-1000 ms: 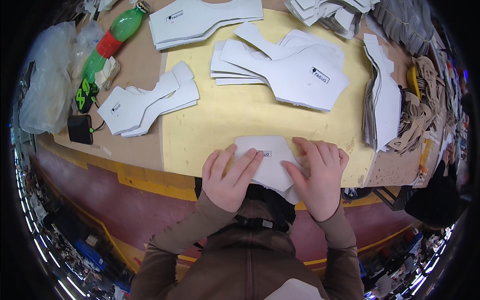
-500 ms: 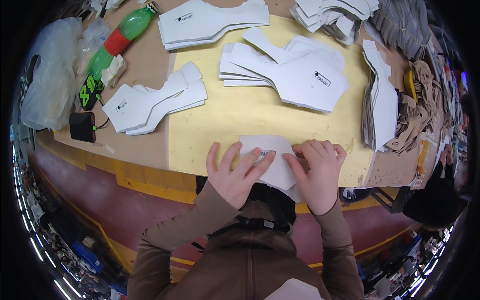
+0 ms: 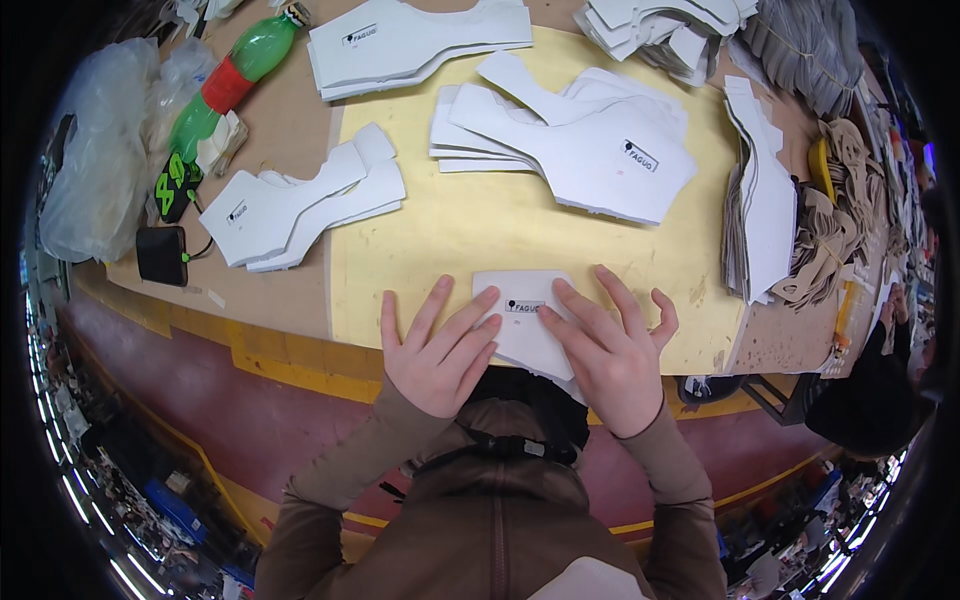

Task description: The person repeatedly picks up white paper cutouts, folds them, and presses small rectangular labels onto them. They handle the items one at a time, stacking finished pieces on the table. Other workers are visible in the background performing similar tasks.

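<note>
A flat white cut piece (image 3: 530,335) with a small printed label lies at the table's front edge, its lower end hanging over. My left hand (image 3: 437,350) rests at its left side, fingers spread, fingertips at the piece's edge. From the right, my right hand (image 3: 612,350) lies with its fingers stretched, index and thumb on the piece beside the label. Neither hand grips anything. Beyond them, a fanned stack of larger white cut pieces (image 3: 590,150) lies on the yellow sheet (image 3: 420,230). To the left sits a smaller stack of similar pieces (image 3: 290,215).
Farther back are another white stack (image 3: 420,45) and a bundle of white pieces (image 3: 660,25). At the left stand a green bottle (image 3: 235,75), a plastic bag (image 3: 95,160) and a black box-shaped item (image 3: 162,255). Brown pieces (image 3: 825,240) lie at right; a person (image 3: 865,400) is beyond.
My left fingers have moved left off the label to the piece's edge. My right hand has spread its fingers and shifted left over the piece. The label now shows fully.
</note>
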### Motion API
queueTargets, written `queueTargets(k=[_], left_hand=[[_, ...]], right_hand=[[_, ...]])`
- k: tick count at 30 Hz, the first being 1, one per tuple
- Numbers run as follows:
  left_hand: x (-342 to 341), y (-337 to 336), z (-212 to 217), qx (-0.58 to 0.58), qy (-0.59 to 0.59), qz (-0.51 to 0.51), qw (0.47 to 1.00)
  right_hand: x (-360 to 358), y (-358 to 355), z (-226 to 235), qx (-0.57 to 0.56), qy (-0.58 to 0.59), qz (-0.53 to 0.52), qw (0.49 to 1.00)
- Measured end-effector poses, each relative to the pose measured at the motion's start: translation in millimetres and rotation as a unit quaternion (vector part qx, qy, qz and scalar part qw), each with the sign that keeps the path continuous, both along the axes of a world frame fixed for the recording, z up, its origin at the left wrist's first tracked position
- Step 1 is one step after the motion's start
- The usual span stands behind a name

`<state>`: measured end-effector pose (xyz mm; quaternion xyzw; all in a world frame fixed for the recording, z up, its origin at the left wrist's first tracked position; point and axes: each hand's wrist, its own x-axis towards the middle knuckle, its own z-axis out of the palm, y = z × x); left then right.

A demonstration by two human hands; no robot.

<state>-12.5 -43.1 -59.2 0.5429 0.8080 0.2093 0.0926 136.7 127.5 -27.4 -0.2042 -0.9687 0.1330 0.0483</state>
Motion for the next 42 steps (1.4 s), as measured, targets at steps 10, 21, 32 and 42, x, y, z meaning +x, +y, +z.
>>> queueTargets(k=[10, 21, 32, 42], left_hand=[[8.4, 0.3, 2.5, -0.025, 0.016, 0.020, 0.999], [14.0, -0.9, 1.0, -0.040, 0.012, 0.033, 0.999], [13.0, -1.1, -2.8, -0.032, 0.015, 0.030, 0.999], [13.5, 1.3, 4.7, -0.047, 0.018, 0.003, 0.999]], right_hand=[[-3.4, -5.4, 6.2, 0.047, -0.024, -0.021, 0.998], [-8.3, -8.2, 14.3, 0.071, -0.063, 0.009, 0.995], [3.3, 5.4, 14.8, -0.037, -0.001, 0.001, 0.999], [4.0, -4.6, 9.2, 0.011, -0.030, 0.029, 0.999]])
